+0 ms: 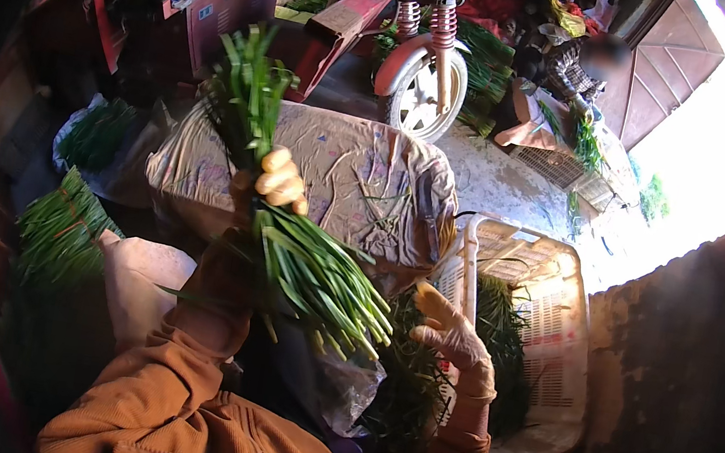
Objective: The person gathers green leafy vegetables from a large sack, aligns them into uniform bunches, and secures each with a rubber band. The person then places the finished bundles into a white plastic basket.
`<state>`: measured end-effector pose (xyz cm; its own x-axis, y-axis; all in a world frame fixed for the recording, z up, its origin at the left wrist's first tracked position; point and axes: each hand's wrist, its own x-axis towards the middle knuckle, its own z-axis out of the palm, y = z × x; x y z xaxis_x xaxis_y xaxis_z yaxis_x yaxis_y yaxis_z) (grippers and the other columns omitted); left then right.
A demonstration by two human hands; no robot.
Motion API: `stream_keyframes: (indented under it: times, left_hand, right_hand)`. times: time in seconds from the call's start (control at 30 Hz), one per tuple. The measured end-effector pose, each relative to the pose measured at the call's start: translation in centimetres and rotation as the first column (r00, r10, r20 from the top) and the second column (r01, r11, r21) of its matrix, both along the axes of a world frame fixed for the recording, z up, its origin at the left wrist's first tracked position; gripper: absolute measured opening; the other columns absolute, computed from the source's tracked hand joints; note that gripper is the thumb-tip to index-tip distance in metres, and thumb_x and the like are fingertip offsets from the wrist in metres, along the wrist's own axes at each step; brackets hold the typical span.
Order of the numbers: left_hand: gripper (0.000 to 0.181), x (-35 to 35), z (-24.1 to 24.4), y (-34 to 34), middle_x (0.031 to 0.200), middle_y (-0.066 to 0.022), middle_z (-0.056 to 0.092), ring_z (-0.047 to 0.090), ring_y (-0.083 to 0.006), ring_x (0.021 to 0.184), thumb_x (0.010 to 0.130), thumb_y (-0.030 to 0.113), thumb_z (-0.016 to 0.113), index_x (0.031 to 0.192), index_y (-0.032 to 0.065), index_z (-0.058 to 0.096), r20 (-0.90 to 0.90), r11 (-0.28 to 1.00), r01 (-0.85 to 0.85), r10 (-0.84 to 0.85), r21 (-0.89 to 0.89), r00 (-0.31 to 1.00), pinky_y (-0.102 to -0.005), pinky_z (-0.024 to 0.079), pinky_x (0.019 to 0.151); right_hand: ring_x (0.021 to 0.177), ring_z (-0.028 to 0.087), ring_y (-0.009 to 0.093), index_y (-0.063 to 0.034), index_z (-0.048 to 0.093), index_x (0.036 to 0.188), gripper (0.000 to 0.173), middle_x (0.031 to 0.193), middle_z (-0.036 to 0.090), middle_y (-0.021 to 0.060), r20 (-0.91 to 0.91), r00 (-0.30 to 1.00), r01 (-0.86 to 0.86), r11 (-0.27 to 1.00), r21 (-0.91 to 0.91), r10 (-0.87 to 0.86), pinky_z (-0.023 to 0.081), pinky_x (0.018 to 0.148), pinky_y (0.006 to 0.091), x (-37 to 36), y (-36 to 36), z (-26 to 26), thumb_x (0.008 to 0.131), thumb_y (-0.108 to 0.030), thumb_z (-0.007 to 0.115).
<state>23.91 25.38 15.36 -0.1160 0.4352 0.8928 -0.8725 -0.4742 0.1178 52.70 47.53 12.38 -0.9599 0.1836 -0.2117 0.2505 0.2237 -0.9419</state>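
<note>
My gloved left hand (282, 179) grips a bunch of long green leaves, apparently garlic chives (321, 276), around its middle. The pale cut ends point down to the right, and the leafy tops rise up to the left. Under the bunch stands a low work surface wrapped in creased, stained cloth (346, 148). On its right end lies a dark, long object that looks like a knife (430, 205), with loose leaf scraps (390, 227) beside it. My gloved right hand (455, 333) holds nothing, fingers apart, by the near left side of a white plastic crate (555, 337).
Loose greens (499, 343) fill part of the crate. Tied chives (67, 223) stand at left, near a pale sack (146, 279). Beyond are a red three-wheeler's front wheel (428, 93) and a person (572, 68) handling greens over another crate (551, 166). A wall (680, 341) rises at right.
</note>
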Motion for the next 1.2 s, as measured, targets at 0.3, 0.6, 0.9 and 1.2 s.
stream_keyframes:
  times: [0.3, 0.6, 0.9, 1.2]
  left_hand:
    - [0.032, 4.8, 3.5, 7.1, 0.083, -0.0099, 0.064, 0.062, -0.0210, 0.070, 0.076, 0.022, 0.064, 0.099, 0.0006, 0.061, -0.246, 0.174, -0.264, 0.120, -0.949, 0.962, -0.0350, 0.053, 0.072]
    - [0.034, 6.1, -0.1, 15.2, 0.084, -0.0062, 0.064, 0.060, -0.0185, 0.069, 0.075, 0.018, 0.073, 0.102, 0.0020, 0.061, -0.705, -0.200, -0.683, 0.320, -0.703, 0.633, -0.0331, 0.051, 0.066]
    - [0.092, -1.8, -2.6, 7.7, 0.139, -0.0191, 0.037, 0.033, -0.0248, 0.131, 0.074, 0.036, 0.076, 0.142, 0.0003, 0.025, -0.786, -0.186, -0.794, 0.385, -0.579, 0.483, -0.0350, 0.028, 0.107]
    - [0.040, 6.3, -0.6, -2.8, 0.104, -0.0124, 0.066, 0.064, -0.0230, 0.094, 0.084, 0.034, 0.066, 0.107, 0.0013, 0.063, -0.933, 0.166, -0.945, -0.275, -0.282, 0.230, -0.0345, 0.049, 0.082]
  right_hand:
    - [0.109, 0.049, 0.016, -0.0018, 0.044, 0.131, 0.089, 0.119, 0.055, 0.0064, -0.216, 0.962, -0.252, 0.841, -0.479, 0.165, 0.042, 0.091, 0.0318, -6.8, -3.9, -2.0, 0.073, -0.066, 0.063]
    - [0.092, 0.062, 0.019, -0.0075, 0.055, 0.120, 0.070, 0.107, 0.064, 0.0057, 0.034, 0.856, 0.261, 0.375, -0.889, -0.515, 0.052, 0.082, 0.0337, -7.3, -4.7, -6.1, 0.080, -0.065, 0.053]
    - [0.103, 0.057, 0.024, -0.0085, 0.046, 0.130, 0.078, 0.121, 0.057, 0.0080, -0.170, 0.614, 0.107, 0.296, -0.949, -0.771, 0.049, 0.090, 0.0391, -10.0, -5.0, -10.0, 0.077, -0.064, 0.059]
    - [0.104, 0.057, 0.025, -0.0085, 0.046, 0.130, 0.077, 0.121, 0.057, 0.0082, -0.136, 0.689, 0.121, 0.297, -0.947, -0.712, 0.049, 0.090, 0.0392, -8.6, -4.7, -9.9, 0.078, -0.063, 0.059]
